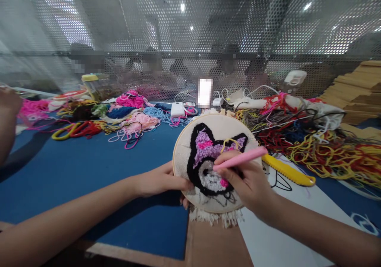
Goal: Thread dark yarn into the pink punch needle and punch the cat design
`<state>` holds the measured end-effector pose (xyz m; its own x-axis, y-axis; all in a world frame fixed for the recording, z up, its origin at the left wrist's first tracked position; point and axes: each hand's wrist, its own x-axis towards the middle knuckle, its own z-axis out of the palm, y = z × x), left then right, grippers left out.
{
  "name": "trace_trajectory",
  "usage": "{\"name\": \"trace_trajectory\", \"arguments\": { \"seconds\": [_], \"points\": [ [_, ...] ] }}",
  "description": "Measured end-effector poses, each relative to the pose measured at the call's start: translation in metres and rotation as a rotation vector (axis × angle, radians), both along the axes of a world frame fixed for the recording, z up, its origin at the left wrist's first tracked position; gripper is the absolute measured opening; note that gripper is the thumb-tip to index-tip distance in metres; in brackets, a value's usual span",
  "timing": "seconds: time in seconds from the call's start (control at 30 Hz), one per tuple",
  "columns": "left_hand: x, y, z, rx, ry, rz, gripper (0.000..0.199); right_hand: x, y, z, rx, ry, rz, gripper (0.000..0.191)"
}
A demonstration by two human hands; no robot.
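Note:
My left hand (165, 179) grips a round embroidery hoop (175, 149) at its lower left rim, thumb in front and fingers partly hidden behind. Cream cloth (222, 124) is stretched in the hoop, its frayed edge hanging below. A looped-yarn animal head (195, 175) in black, purple, pink and grey covers the middle. My right hand (253, 183) is closed round a pink pen-shaped punch needle (242, 157), its tip against the grey face. A short loop of yellow yarn (230, 142) shows just above that hand.
Tangled yarn (321, 148) is heaped at right, with more pink yarn (132, 99) at left. A long yellow tool (290, 171) lies on a printed sheet (268, 235). Yellow-handled scissors (64, 132) rest at left. Another person's arm (7, 124) enters at far left. Perforated metal (178, 32) stands behind.

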<state>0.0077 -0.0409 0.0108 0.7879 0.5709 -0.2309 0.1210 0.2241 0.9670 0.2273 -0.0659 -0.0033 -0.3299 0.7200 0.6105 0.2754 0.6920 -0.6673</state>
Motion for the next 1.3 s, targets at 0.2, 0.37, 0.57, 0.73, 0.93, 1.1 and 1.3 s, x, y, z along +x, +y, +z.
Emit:
{"name": "trace_trajectory", "arguments": {
  "seconds": [0.2,0.37,0.57,0.73,0.93,1.1,1.3],
  "points": [
    [-0.001,0.000,-0.003,0.004,0.008,0.019,0.013,0.002,-0.003,0.005,0.242,-0.153,0.099,0.015],
    [-0.002,0.002,-0.004,-0.007,0.004,0.027,0.013,0.001,-0.001,0.006,0.232,-0.182,0.118,0.013],
    [-0.004,0.005,-0.004,0.000,0.019,0.023,0.010,0.002,0.002,0.005,-0.196,0.311,0.040,0.009],
    [-0.006,0.009,-0.003,0.069,0.053,0.110,0.012,0.011,0.012,0.020,-0.201,0.491,-0.068,0.012],
    [-0.007,0.013,-0.004,-0.003,-0.067,0.198,0.039,0.026,0.038,0.025,-0.189,0.628,-0.177,0.015],
    [-0.008,0.014,-0.008,-0.101,-0.130,0.176,0.040,0.032,0.048,0.019,-0.234,0.611,-0.179,0.022],
    [-0.007,0.015,-0.008,-0.141,-0.152,0.198,0.040,0.034,0.048,0.026,-0.198,0.628,-0.192,0.023]
  ]
}}
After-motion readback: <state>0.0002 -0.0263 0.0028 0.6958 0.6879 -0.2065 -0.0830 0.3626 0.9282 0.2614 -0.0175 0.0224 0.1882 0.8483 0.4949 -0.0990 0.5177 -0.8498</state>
